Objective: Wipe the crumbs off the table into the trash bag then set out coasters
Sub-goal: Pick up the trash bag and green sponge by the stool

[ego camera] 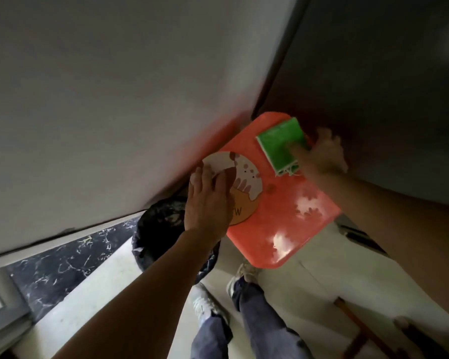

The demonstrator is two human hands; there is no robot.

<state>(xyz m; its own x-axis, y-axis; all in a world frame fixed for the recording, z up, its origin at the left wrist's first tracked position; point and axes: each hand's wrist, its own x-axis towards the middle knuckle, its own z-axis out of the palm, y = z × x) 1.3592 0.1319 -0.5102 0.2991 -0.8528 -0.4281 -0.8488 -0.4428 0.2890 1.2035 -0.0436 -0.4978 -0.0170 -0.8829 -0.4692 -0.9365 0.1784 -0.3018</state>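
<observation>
Left hand [208, 200] flat, fingers spread, pressing round coaster [240, 183] onto orange worktop [283, 211]. Right hand [324, 154], blurred, pinching green sponge [280, 145]. Trash bag [163, 224] beside edge. Advisable: square coaster inboard, release cleanly.

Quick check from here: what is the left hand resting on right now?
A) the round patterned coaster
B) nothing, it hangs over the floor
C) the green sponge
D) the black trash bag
A: the left hand lies flat on the round patterned coaster on the orange table, while the right hand is at the green sponge.
</observation>
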